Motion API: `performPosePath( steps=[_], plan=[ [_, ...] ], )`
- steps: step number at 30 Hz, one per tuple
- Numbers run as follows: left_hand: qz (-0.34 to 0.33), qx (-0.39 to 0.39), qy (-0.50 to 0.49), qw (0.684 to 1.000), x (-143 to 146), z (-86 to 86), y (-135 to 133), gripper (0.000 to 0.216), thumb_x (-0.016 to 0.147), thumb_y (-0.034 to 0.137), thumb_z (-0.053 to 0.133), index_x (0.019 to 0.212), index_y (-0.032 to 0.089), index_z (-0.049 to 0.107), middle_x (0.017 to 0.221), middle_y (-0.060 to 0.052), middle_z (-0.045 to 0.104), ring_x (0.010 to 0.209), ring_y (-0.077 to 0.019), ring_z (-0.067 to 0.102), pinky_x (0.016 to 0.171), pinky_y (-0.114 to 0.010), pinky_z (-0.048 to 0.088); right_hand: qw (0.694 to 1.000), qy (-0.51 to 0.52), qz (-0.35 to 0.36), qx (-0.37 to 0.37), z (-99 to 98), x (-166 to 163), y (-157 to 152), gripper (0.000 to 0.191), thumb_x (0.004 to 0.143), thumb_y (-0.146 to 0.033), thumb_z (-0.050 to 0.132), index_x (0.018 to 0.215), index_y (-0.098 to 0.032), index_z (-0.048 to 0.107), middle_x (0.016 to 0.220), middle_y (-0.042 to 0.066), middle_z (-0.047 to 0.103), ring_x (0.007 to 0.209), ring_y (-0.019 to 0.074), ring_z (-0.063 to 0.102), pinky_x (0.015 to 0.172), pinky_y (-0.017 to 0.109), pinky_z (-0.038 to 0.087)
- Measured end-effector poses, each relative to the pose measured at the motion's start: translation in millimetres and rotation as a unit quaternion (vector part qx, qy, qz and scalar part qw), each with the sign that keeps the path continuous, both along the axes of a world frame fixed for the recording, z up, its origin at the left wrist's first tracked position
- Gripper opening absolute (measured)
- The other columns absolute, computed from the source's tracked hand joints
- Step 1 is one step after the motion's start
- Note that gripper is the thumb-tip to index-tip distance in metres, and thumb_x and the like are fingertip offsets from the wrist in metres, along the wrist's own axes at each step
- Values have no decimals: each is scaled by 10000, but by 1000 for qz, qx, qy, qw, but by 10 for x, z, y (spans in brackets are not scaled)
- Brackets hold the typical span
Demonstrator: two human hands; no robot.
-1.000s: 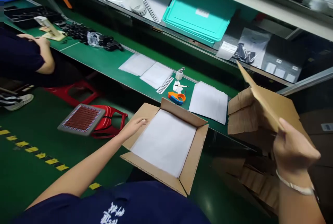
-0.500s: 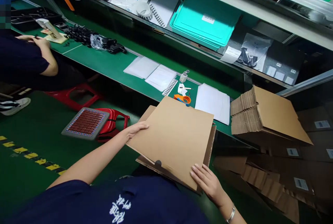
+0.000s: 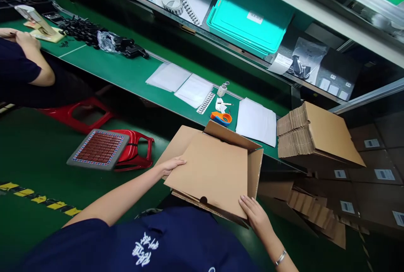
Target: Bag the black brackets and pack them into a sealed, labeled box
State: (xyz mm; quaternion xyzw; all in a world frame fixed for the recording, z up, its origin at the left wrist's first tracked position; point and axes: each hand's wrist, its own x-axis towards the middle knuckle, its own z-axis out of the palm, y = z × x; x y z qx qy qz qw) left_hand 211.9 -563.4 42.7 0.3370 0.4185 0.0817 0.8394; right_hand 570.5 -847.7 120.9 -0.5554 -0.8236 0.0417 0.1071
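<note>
A brown cardboard box (image 3: 214,171), partly folded, is held in front of my body at the bench edge. Its top panel has a dark half-round notch on the near edge, and flaps stand up at the far and right sides. My left hand (image 3: 172,166) grips the box's left edge, thumb on top and the other fingers hidden beneath. At the near right corner, my right hand (image 3: 255,215) holds the edge, its fingers lying over the panel. Just beyond the box, an orange tape roll (image 3: 221,118) rests on the green bench (image 3: 116,70).
Stacked flat cardboard (image 3: 331,133) stands at the bench's right end, with labelled cartons (image 3: 362,179) behind. White sheets (image 3: 255,121) lie nearby. A teal bin (image 3: 249,17) sits on the shelf above. At left are a red stool (image 3: 135,150) and a co-worker's arm (image 3: 38,59).
The box's top panel has dropped lower between the side flaps, so the far flap now stands visible above it. Both hands have shifted slightly right with it. The view has moved a little.
</note>
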Motion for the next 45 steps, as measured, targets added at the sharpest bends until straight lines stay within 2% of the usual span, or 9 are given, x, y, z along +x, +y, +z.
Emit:
performPosePath(
  steps=[4,9,13,19,27,33,39,42,45],
  plan=[
    [-36,85,53,994,334,-188,-46,514,679,437,717,1071,129,591,998,-162,714,952,-308,690,834,-439,549,983,-53,-64,-161,-207,37,56,625,763,37,385,1295,-210,599,1276,108,637,1155,257,625,960,449,546],
    [-39,287,218,932,456,-403,-205,648,726,299,653,1311,113,444,1368,-219,503,1344,-345,412,1097,-459,346,933,-49,-147,-324,-321,-422,726,596,844,-33,413,1424,-164,450,1478,155,431,1349,259,441,1102,450,397],
    [-88,424,310,847,268,-491,-206,766,753,251,616,1439,142,296,1534,-195,287,1451,-343,191,1165,-508,182,928,-44,-128,-347,-644,-995,1480,765,849,-276,613,1522,-252,249,1593,131,184,1450,367,200,1113,607,272],
    [-241,522,315,755,173,-635,-299,706,752,252,651,1417,264,416,1536,-92,363,1446,-318,249,1177,-528,149,919,-31,-71,-387,-1156,-1425,2011,793,838,-377,644,1508,-385,219,1620,-7,63,1474,372,-10,1120,664,112],
    [-148,446,428,772,-170,-717,-3,611,893,324,466,1467,159,337,1546,-143,330,1433,-300,282,1156,-480,229,906,-19,-205,-369,-1212,-1045,1679,864,852,-319,603,1541,-316,82,1621,60,-64,1468,355,-108,1114,662,123],
    [-94,291,468,829,-803,-687,414,525,819,468,533,1082,30,648,1015,-240,706,979,-370,670,785,-410,527,888,37,-296,-350,-1243,-776,1478,856,725,-277,715,1485,-270,323,1584,142,213,1449,429,123,1046,686,279],
    [-162,362,304,866,-861,-196,287,591,769,597,540,1184,187,635,1035,-77,734,932,-296,687,784,-336,521,911,122,-348,-184,-675,-181,1253,639,918,-398,400,1492,-143,287,1592,127,189,1486,296,56,1193,529,126],
    [-317,478,169,801,-412,105,106,772,791,575,548,1445,199,387,1260,-117,644,1084,-311,636,858,-350,493,817,222,-527,-72,-400,190,931,875,879,-588,393,1520,-46,147,1592,188,137,1482,343,11,1190,556,64],
    [-414,571,125,697,187,162,-106,957,804,605,556,1520,99,174,1391,-227,509,1221,-338,547,937,-373,456,761,296,-566,-117,-384,261,722,879,858,-687,319,1483,-70,301,1463,199,432,1394,333,356,1147,488,294]
  ],
)
